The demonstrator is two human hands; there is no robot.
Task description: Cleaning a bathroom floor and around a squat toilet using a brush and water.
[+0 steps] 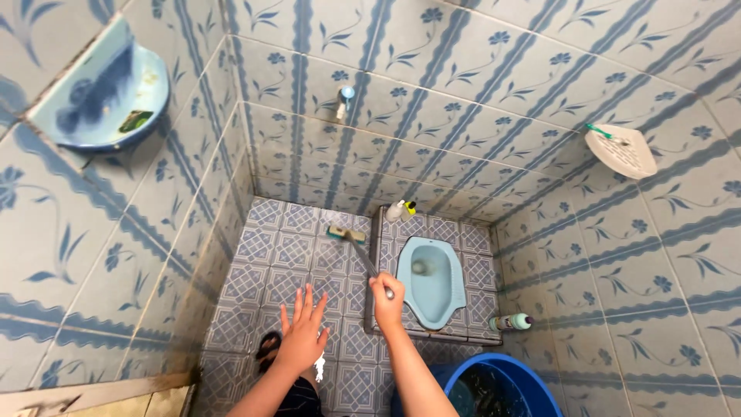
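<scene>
My right hand (387, 300) grips the end of a long-handled scrub brush (356, 249); its brush head (345, 233) rests on the patterned floor tiles near the far wall. My left hand (302, 328) hovers open above the floor, fingers spread, holding nothing. A light blue squat toilet (432, 279) sits on a raised tiled step just right of the brush handle.
A blue bucket of water (502, 386) stands at the bottom right. Bottles (401, 209) stand at the step's far corner, another bottle (513, 321) lies near the right wall. A wall tap (344, 100), a blue sink (108, 93) and a white corner shelf (621, 150) hang on the walls.
</scene>
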